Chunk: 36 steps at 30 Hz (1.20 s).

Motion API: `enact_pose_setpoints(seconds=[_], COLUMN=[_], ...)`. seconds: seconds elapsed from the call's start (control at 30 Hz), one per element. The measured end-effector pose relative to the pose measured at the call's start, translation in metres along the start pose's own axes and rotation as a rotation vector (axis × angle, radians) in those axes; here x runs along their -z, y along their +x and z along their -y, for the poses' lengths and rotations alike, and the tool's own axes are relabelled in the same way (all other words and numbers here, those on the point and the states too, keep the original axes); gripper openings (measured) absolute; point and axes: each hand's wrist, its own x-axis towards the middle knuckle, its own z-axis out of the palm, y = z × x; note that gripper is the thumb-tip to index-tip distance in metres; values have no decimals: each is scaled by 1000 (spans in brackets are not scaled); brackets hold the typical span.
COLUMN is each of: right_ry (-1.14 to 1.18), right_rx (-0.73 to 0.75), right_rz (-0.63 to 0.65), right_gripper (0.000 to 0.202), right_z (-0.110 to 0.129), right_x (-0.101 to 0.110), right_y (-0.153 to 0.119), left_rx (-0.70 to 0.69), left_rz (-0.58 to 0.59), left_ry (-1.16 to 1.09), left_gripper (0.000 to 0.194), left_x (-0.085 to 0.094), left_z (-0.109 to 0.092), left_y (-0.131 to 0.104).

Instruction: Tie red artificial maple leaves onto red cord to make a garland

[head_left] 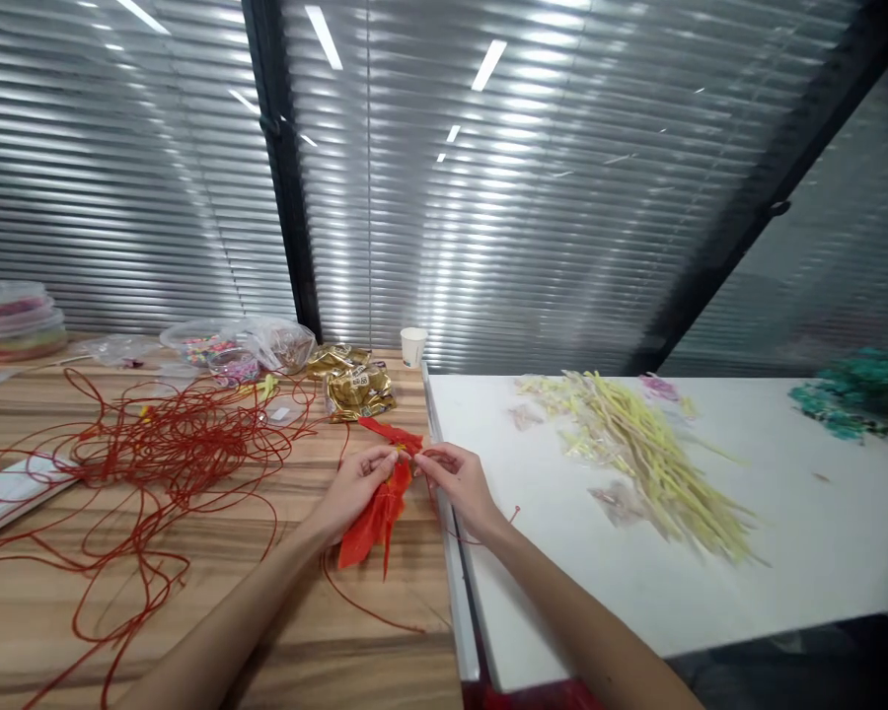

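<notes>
A red, thin, cloth-like piece with a bit of yellow at its middle hangs between my hands, over the right edge of the wooden table. My left hand is closed in a pinch around its middle. Close against it on the right, my right hand is pinched on a thin red cord, whose held part is mostly hidden by the fingers. A loose cord end curves over the wood below, and another strand passes under my right wrist.
A tangle of red cord covers much of the wooden table. Behind it lie bead bags, gold packets and a paper cup. On the white table are yellow strips and green material.
</notes>
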Motion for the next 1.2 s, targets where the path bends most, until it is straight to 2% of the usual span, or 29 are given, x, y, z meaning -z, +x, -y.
enact_pose_setpoints(seconds=[0.13,0.3,0.37,0.47,0.73,0.93,1.2], right_ry=[-95,-325,-388,-450,-508,-516,-507], right_rx=[68,213,266,311,330,317,300], right_rz=[-20,-128,-105,-5,197,136,155], right_gripper=[18,15,14,12,13,13,12], right_z=[-4,-1,2,11,16,13,12], right_x=[-3,12,19,22,18,20,20], right_y=[-1,6,8,6,1,3,4], left_rx=[-47,-95,-117,-143,-198,-208,-214], left_rz=[-4,-24,4,43,49,-84,-54], left_ry=[11,98,136,217,313,362,411], left_gripper=[30,29,29,28,27,30,28], left_x=[-3,-4,-7,-11,-8,-10,-12], left_z=[2,6,7,8,8,8,10], left_y=[-2,-3,-5,-7,-8,-10,-12])
